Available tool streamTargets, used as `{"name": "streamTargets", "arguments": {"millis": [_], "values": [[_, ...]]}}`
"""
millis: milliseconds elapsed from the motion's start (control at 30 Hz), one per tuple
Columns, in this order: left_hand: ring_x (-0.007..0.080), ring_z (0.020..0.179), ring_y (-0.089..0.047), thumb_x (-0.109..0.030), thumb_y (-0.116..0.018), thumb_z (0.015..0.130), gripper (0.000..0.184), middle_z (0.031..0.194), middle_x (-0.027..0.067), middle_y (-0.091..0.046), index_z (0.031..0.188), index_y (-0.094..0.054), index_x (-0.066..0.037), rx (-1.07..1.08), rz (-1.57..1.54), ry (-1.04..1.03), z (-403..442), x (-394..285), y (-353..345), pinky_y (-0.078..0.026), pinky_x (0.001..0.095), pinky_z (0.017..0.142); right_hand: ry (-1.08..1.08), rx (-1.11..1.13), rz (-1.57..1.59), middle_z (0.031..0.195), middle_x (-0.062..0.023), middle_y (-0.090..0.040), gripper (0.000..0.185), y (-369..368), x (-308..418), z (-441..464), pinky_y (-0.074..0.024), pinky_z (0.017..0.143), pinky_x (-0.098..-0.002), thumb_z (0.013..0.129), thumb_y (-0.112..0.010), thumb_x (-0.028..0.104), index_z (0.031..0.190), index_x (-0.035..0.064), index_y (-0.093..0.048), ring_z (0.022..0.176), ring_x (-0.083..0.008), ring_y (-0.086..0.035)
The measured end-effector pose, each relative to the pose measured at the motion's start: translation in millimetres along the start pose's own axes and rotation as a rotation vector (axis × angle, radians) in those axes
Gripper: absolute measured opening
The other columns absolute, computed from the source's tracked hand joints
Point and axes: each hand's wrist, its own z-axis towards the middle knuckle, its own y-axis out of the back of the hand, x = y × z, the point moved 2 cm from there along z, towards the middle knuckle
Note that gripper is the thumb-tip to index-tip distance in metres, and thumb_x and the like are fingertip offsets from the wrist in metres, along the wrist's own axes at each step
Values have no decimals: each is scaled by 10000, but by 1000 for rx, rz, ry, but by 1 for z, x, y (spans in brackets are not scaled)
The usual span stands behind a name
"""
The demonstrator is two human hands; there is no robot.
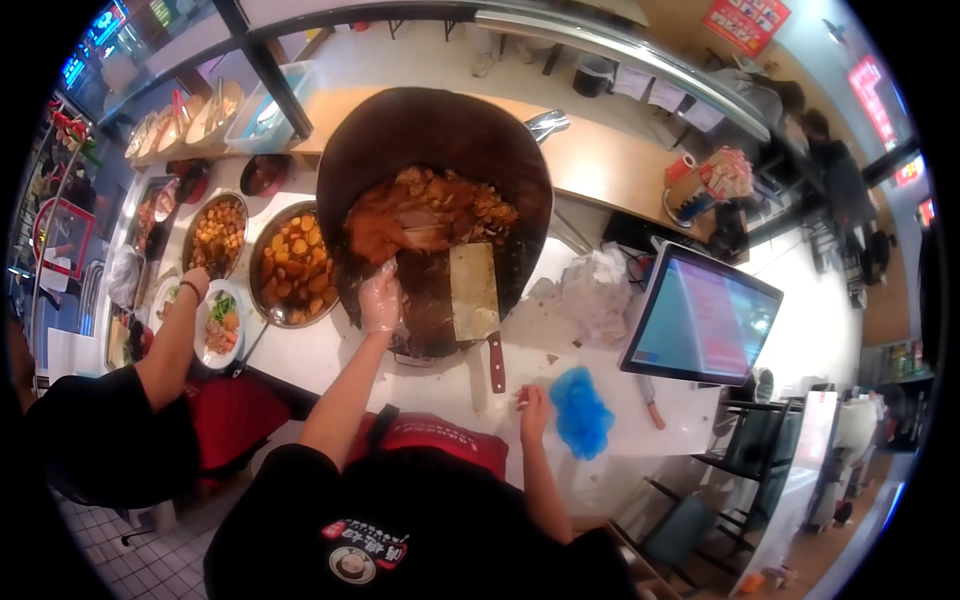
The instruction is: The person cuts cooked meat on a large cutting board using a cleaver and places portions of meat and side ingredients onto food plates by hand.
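Observation:
My left hand, in a clear plastic glove, rests at the left of a dark chopping board, just below a heap of brown cooked meat. Its fingers look stretched toward the meat, with no object visible in them. A cleaver lies flat on the board, its wooden handle sticking out over the near edge. A tall dark curved guard wraps around the meat. Bare and apart from the cleaver handle, my right hand hovers over the white counter with curled fingers; what they pinch, if anything, is unclear. Beside it lies a crumpled blue plastic bag.
A tilted screen stands at right, with a small knife nearby. Crumpled clear plastic lies behind. Leftward are pans of stew and potatoes, a filled plate and a co-worker's hand.

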Motion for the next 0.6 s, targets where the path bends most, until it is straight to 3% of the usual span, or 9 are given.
{"name": "streamTargets", "arguments": {"millis": [33,100,133,200,267,333,433,533,600], "values": [[319,994,-672,-43,-583,888,289,1036,199,-697,1157,-673,19,11,-9,35,2,-6,5,-510,337,916,-5,0,-8,817,-50,-648,256,-6,5,3,-463,576,-249,1002,-513,266,979,47,-645,696,-118,-605],[353,1024,-652,-89,-651,873,415,1071,209,-673,1270,-595,20,-322,212,-538,16,-17,19,-500,365,942,75,43,-68,883,-52,-653,255,-20,18,16,-492,646,-260,1001,-522,271,1037,54,-651,797,-123,-622],[353,1024,-652,-89,-651,873,415,1071,209,-673,1270,-595,20,-316,212,-531,22,-24,27,-500,365,942,70,39,-72,883,-52,-653,255,-29,26,20,-492,646,-260,1001,-522,271,1037,54,-651,797,-123,-622],[396,1090,-618,-153,-712,844,610,1193,227,-630,1382,-479,14,-481,622,-847,28,-53,38,-489,395,964,-26,321,-98,910,-60,-661,269,-51,50,28,-510,680,-265,996,-530,273,1061,39,-646,809,-139,-639],[426,1141,-581,-208,-744,819,728,1282,235,-582,1430,-411,10,-334,577,-734,50,-51,41,-473,422,988,-120,372,-140,864,-79,-661,290,-69,76,31,-520,643,-286,990,-545,289,1026,16,-635,717,-169,-642],[422,1091,-608,-242,-787,779,769,1221,238,-620,1406,-434,28,-191,363,-520,73,-39,41,-487,425,961,-381,490,-102,762,-85,-634,303,-85,91,31,-514,583,-303,984,-558,305,968,9,-619,594,-195,-611],[400,1031,-641,-230,-820,744,800,1134,241,-658,1391,-440,46,-207,263,-347,75,-50,35,-501,414,927,-434,531,92,625,-50,-528,316,-115,93,25,-466,501,-307,985,-562,320,837,42,-548,487,-175,-517],[385,990,-662,-210,-841,718,819,1067,242,-681,1386,-446,53,-139,-17,-463,85,-45,26,-510,397,897,-436,464,16,587,-30,-463,339,-134,105,27,-418,463,-297,988,-564,313,775,64,-477,457,-145,-452],[367,1030,-653,-201,-843,713,890,1139,243,-659,1435,-384,46,-53,76,-448,88,-41,31,-500,390,920,-371,395,-83,585,-34,-462,320,-136,100,28,-406,454,-292,986,-575,290,786,62,-474,452,-147,-451]]}}
